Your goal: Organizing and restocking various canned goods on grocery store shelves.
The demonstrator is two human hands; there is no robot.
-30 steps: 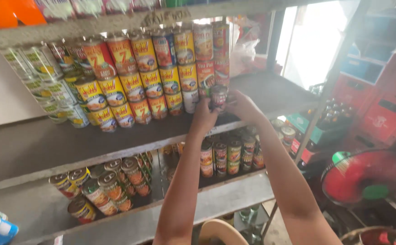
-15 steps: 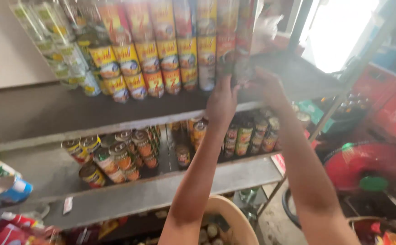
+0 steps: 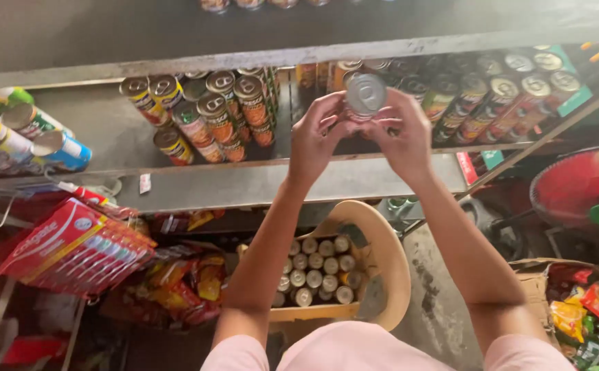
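I hold one silver-topped tin can (image 3: 366, 95) between both hands, its pull-tab lid facing me. My left hand (image 3: 320, 137) grips its left side and my right hand (image 3: 402, 134) grips its right side. The can hangs in front of a grey metal shelf (image 3: 244, 185) that carries stacked cans with orange and green labels (image 3: 210, 113) on the left and more cans (image 3: 491, 89) on the right. Straight below my arms, a cardboard box of several silver-topped cans (image 3: 316, 271) rests on a beige plastic chair (image 3: 388, 268).
Tall tube-shaped containers (image 3: 28, 134) lie at the shelf's left end. A red card of boxed items (image 3: 73, 247) and snack packets (image 3: 182, 282) sit lower left. A red fan (image 3: 581, 185) stands at right, with packets in a carton (image 3: 588, 309) below it.
My view has tipped down from the upper shelf to the lower shelf and floor. Both hands have come down from the top row of cans and now hold a single can.
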